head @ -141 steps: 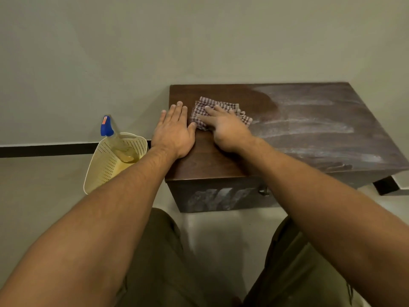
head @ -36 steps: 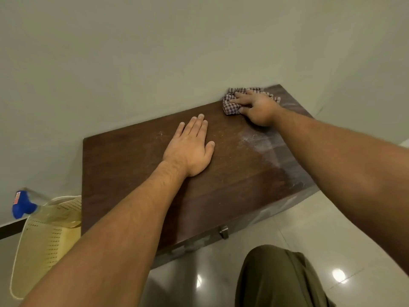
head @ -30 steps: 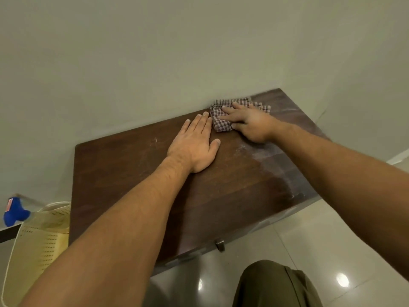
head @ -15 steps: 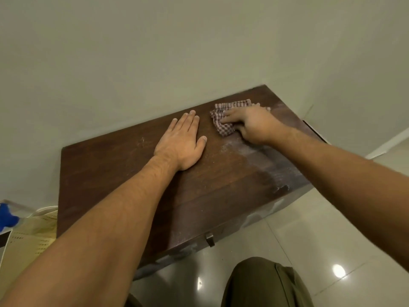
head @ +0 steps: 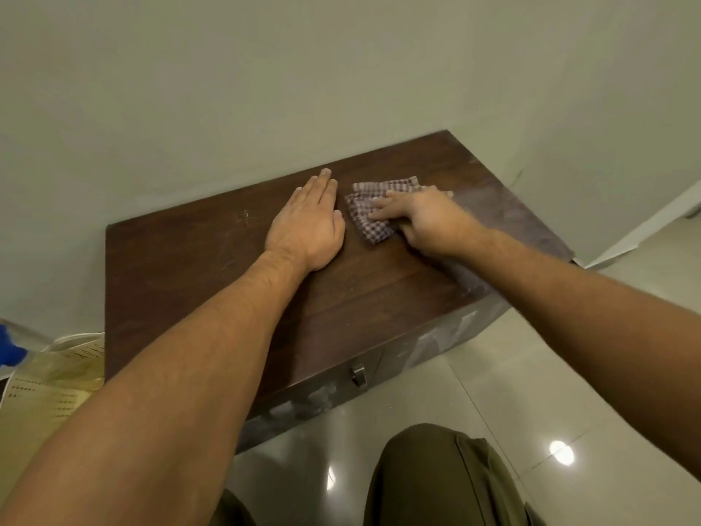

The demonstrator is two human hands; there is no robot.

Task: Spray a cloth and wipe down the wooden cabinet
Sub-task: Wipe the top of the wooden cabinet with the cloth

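Wooden cabinet [head: 212, 282] seen from above, set against the wall, its long axis running from lower left to upper right of the view. Checked cloth [head: 370, 218] lies flat on the top, toward the back and right of centre

Right hand [head: 425, 222] is laid on the cloth, fingers [head: 383, 206] spread and pressed flat over it, pointing left; nothing is pinched or lifted. The cloth is pinned under the palm rather than gripped

Left hand [head: 309, 225] rests flat on bare wood just left of the cloth, fingers extended and together, holding nothing. A narrow strip of wood shows between its thumb and the cloth's near edge, so the two are apart, though barely

Grey dusty film [head: 504, 222] is noted on the right end of the top, behind and beside the right wrist; pale smears [head: 428, 343] also on the front face. The left portion looks darker and cleaner

Judged step: wiping of the top in progress, top partly done, front not yet wiped. The unwiped area lies to the right of the cloth, along the cabinet's long axis, so the next stroke is likely to be carried rightward by the right hand, which is the nearer one

Spray bottle [head: 11, 353] stands in a perforated basket [head: 49, 396] at the left edge, on the floor, well apart from both hands
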